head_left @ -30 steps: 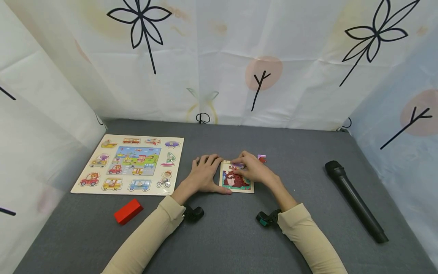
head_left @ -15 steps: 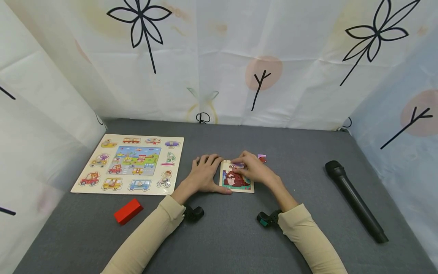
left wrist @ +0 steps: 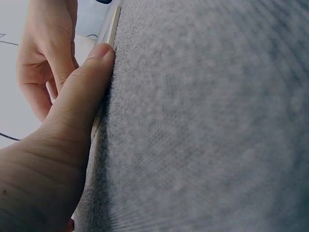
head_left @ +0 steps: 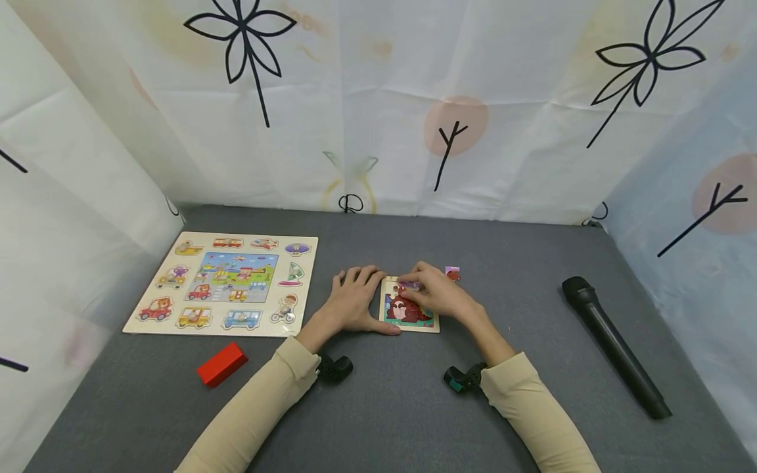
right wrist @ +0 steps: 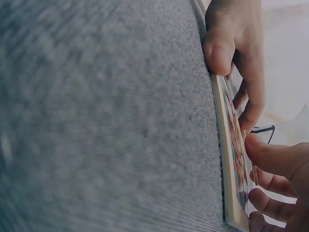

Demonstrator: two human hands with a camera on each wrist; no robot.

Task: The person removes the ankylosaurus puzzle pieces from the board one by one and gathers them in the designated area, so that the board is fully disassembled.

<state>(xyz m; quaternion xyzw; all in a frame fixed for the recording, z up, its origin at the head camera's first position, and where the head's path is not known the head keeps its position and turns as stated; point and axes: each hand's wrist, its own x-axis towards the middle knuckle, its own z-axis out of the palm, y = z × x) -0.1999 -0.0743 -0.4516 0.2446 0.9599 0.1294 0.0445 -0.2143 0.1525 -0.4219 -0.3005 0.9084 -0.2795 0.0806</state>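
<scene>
**Puzzle piece pinched over its tray, other hand steadying**

My right hand (head_left: 436,290) pinches a thin puzzle piece (right wrist: 255,176) between thumb and fingers, just over the upper part of the small wooden picture puzzle (head_left: 420,329), which lies flat straight ahead of me with a red-brown animal on it. My left hand (head_left: 355,305) has its fingers spread and pinches nothing; its thumb rests against the puzzle's rim at 7 o'clock.

I judge this to be the fitting of one piece. The next move calls for lining its edges up with the gap and pressing it flat; my fingers hide whether it is already seated.

From the puzzle, a loose purple-and-red piece (head_left: 453,273) lies at 2 o'clock, near my right knuckles. The vehicle puzzle board (head_left: 310,276) sits at 9, a red block (head_left: 221,364) at 8, a black microphone (head_left: 615,348) just past 3.

Against half a second ago, little differs: my right fingertips sit a hair further toward 10 o'clock, and all else lies as it did.
</scene>
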